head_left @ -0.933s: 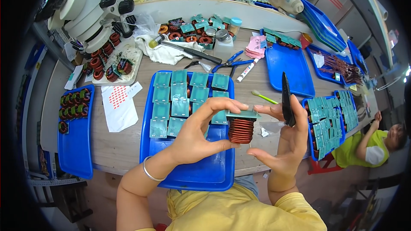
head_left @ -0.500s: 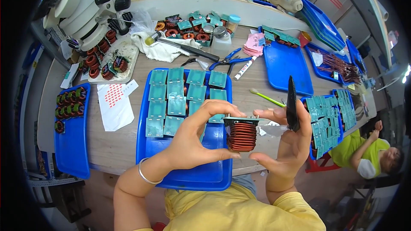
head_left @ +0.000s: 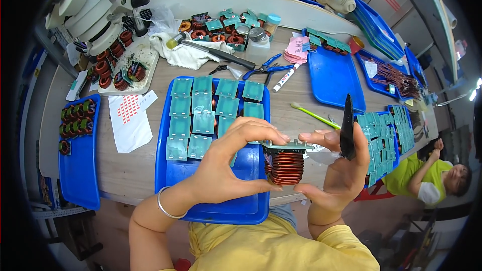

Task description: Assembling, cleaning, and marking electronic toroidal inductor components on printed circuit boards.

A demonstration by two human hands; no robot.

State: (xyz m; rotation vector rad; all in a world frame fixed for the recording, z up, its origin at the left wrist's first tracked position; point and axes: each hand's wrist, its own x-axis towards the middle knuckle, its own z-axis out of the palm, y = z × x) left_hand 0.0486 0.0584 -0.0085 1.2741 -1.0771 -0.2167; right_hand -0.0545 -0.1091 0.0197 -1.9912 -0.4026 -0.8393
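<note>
A copper-wound coil (head_left: 286,167) with a green circuit board on top is held up in front of me, above the near right part of a blue tray. My left hand (head_left: 232,163) grips its left side, thumb low and fingers at the board. The right hand (head_left: 334,170) has its fingertips at the board's right edge and its thumb near the coil's lower right. Between that hand's fingers a black pointed tool, seemingly tweezers (head_left: 347,128), sticks upward. Several board-topped coils (head_left: 203,121) stand in rows in the blue tray (head_left: 211,214), boards up.
Pliers (head_left: 266,68), a hammer (head_left: 216,53), a white marker (head_left: 286,79) and a green brush (head_left: 314,115) lie beyond the tray. A microscope (head_left: 93,15) stands far left. More blue trays (head_left: 83,175) flank the bench. A person in green (head_left: 416,175) sits at right.
The held coil has tilted slightly, so its board now shows nearly edge-on, and it sits a little lower. Both hands still hold it; the view has shifted slightly.
</note>
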